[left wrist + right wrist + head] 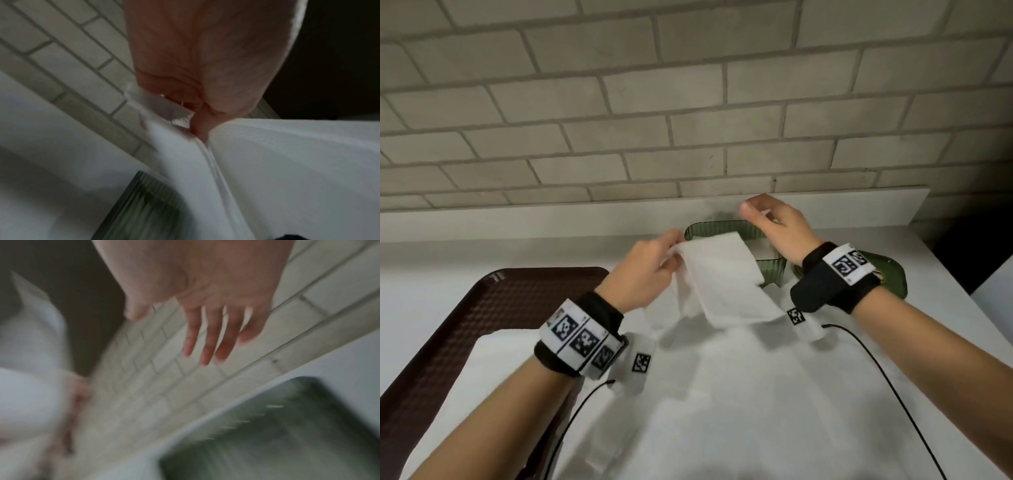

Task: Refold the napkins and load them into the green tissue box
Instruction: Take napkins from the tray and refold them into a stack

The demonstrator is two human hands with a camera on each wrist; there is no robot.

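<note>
Our left hand [650, 270] pinched the napkin [722, 277] by its far-left corner; it trailed near-right across the box [770, 267], where our right hand [777, 226] hovered spread, empty, nearer.

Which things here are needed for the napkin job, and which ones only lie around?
Needed for the job:
- napkin, pinched by the left hand
- green tissue box, open
- green lid beside it
- right hand, empty, over the box

Only lying around:
- brown tray
- black cables
</note>
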